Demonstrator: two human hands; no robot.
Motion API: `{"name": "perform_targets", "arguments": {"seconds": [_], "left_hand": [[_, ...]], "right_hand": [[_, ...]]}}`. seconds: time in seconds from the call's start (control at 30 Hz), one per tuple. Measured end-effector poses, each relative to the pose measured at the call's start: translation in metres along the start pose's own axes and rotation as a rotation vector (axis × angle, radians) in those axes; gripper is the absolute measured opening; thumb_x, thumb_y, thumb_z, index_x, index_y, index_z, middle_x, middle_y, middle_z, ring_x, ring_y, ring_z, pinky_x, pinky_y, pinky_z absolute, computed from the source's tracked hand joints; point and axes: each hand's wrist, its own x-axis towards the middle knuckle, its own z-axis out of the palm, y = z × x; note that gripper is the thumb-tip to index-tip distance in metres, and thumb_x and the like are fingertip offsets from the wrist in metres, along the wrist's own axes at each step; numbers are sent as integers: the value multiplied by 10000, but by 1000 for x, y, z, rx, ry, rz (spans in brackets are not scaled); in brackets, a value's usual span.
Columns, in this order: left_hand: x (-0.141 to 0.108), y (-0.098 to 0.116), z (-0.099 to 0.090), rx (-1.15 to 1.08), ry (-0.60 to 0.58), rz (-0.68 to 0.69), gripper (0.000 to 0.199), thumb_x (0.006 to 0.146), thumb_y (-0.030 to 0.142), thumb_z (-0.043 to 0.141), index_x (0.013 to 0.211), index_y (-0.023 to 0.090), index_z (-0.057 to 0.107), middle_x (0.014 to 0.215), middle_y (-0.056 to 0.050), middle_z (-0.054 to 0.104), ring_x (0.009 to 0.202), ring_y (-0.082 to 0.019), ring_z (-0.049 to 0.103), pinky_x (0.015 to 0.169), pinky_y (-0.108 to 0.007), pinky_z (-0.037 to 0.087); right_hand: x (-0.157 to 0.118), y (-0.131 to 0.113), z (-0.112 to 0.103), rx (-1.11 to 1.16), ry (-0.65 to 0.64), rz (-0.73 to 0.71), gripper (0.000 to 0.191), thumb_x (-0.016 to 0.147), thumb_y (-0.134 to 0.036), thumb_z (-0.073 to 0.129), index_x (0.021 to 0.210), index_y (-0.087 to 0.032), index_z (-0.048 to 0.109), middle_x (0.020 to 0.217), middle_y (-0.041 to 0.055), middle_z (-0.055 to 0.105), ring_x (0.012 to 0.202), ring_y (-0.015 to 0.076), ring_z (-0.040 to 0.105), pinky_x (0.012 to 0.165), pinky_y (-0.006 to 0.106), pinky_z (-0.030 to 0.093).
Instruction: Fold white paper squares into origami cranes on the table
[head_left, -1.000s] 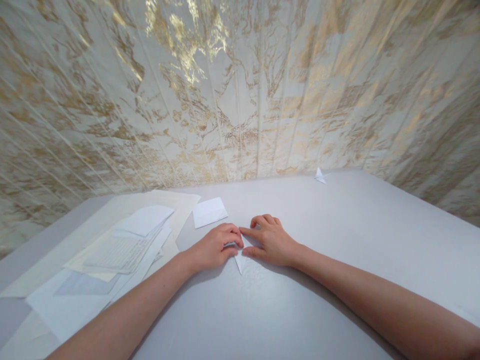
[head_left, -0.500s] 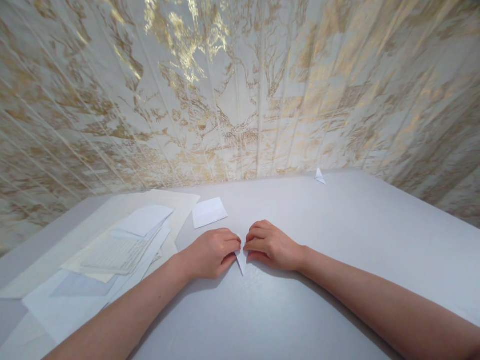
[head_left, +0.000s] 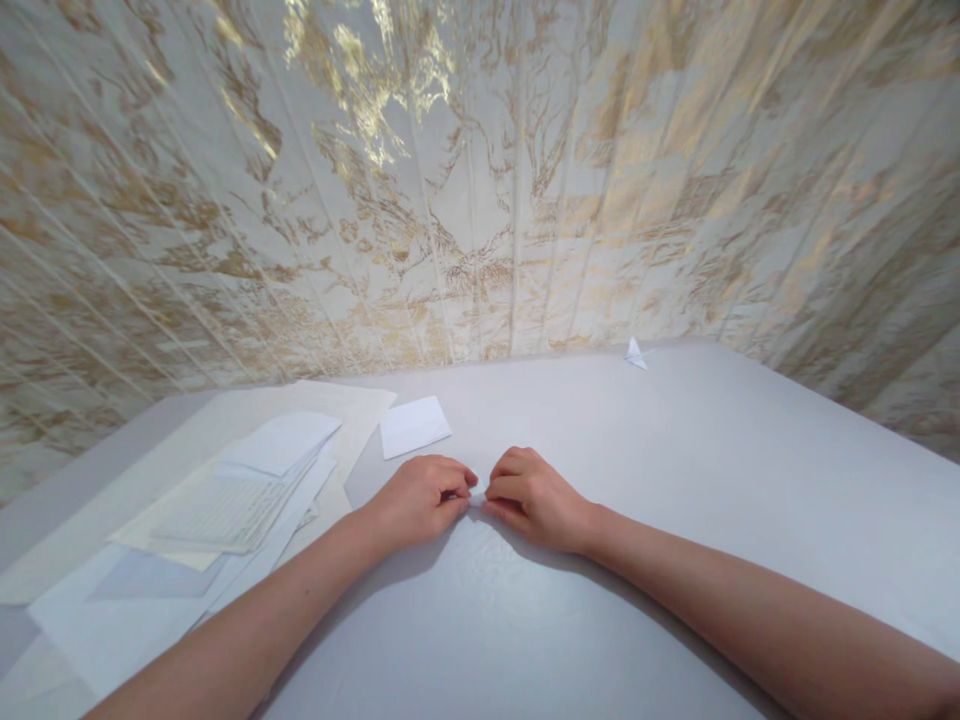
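A small folded piece of white paper (head_left: 478, 498) is pinched between my two hands, just above the table or touching it; I cannot tell which. My left hand (head_left: 424, 498) grips its left side between thumb and fingers. From the right, the fingertips of my right hand (head_left: 534, 500) are closed on the other side. Most of the folded paper is hidden by my fingers. Behind my left hand a white paper sheet (head_left: 415, 427) lies flat on the table.
On the left of the pale table (head_left: 480, 640) lies a loose stack of papers (head_left: 225, 500), some with writing. A small folded paper shape (head_left: 635, 353) stands near the back edge. Behind the table hangs a white curtain with gold patterns (head_left: 480, 200).
The pointed end of the folded paper, which hung down toward me between my hands, no longer shows. My fingers have shifted on the paper, and the view has moved slightly.
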Motion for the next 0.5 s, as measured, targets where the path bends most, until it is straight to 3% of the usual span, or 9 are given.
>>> {"name": "perform_targets", "arguments": {"seconds": [0.27, 0.5], "left_hand": [[4, 1, 3, -84, 39, -205, 145, 688, 143, 569, 548, 174, 593, 891, -32, 655, 816, -153, 599, 773, -262, 423], [8, 5, 4, -96, 46, -352, 156, 679, 149, 576, 525, 161, 595, 856, -28, 590, 736, -134, 561, 694, -253, 419]], "right_hand": [[8, -4, 5, 121, -16, 321, 99, 755, -166, 603, 672, -160, 656, 655, 21, 635, 695, 149, 527, 716, 283, 359], [13, -13, 2, 87, -60, 475, 181, 784, -189, 542, 646, -155, 656, 661, 30, 646, 705, 154, 514, 723, 286, 333]]}}
